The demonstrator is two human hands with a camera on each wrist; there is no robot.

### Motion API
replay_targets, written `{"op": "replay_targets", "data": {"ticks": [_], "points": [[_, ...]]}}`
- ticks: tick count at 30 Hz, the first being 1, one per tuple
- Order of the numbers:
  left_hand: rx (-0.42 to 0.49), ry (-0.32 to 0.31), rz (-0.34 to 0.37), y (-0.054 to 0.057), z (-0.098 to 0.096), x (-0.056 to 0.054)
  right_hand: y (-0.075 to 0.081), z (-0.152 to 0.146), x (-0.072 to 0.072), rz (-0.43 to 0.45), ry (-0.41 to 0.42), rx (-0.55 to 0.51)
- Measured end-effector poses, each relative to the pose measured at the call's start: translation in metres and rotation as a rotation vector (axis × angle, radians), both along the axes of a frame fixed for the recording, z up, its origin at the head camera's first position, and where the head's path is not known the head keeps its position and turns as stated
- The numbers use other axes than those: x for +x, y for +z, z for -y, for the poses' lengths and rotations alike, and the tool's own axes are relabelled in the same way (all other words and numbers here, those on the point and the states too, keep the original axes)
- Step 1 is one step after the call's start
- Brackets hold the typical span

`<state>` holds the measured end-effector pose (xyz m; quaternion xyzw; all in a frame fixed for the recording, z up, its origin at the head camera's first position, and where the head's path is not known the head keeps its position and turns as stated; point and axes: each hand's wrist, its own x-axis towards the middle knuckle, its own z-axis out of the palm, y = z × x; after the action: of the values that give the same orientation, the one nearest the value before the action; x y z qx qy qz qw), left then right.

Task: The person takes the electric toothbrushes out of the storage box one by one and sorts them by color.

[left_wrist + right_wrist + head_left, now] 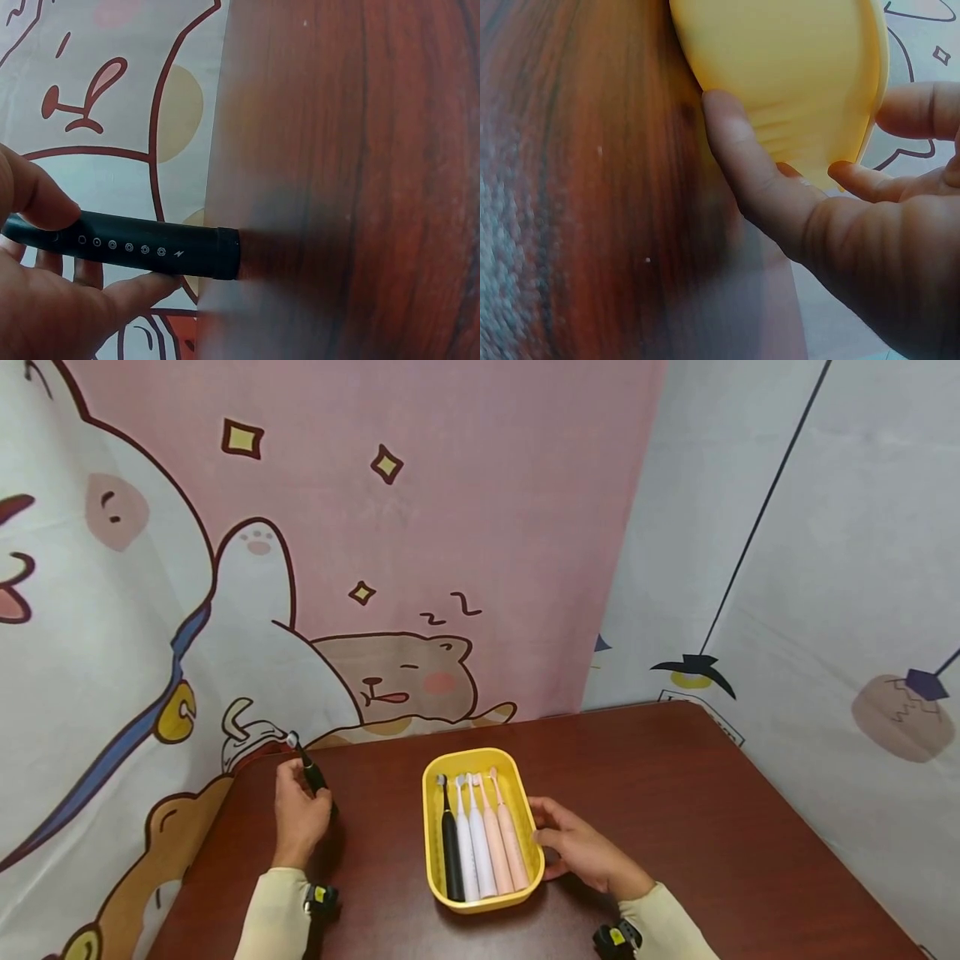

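My left hand (pixel 302 814) grips a black electric toothbrush (pixel 191 251), its brush head pointing up and away. In the left wrist view a row of small white icons runs along the handle, whose base end is close over the table. My right hand (pixel 581 847) holds the right side of a yellow plastic box (pixel 432 852), with fingertips at the rim and one digit low on the outer wall (pixel 802 82). Inside the box several electric toothbrushes lie side by side: a black toothbrush (pixel 452 852), white toothbrushes (pixel 478 843) and pink toothbrushes (pixel 510 843).
The dark reddish-brown table (pixel 637 768) stretches around the box. Behind it hangs a pink and white cloth (pixel 510 527) printed with cartoon animals, meeting the table's back and left edges. A white cloth (pixel 810 610) with printed lamps borders the right side.
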<state>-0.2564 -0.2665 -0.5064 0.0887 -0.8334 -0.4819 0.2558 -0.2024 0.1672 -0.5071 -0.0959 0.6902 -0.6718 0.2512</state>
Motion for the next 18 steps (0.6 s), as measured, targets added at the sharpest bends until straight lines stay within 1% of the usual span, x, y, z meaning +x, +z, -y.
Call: {"op": "replay_targets", "data": {"ticks": [4,12,18], "points": [[0.008,0.007,-0.003,-0.0002,0.0005,-0.0002,0.0011,0.0006,0.0001,-0.003,0.000,0.002],[0.026,0.020,0.050,-0.0003,0.0017,0.0025,-0.0001,0.0008,0.0004,-0.001,0.000,-0.004],[0.011,0.028,0.060,0.0002,0.0018,0.0027,-0.0006,0.0007,0.0002,-0.004,0.002,-0.005]]}}
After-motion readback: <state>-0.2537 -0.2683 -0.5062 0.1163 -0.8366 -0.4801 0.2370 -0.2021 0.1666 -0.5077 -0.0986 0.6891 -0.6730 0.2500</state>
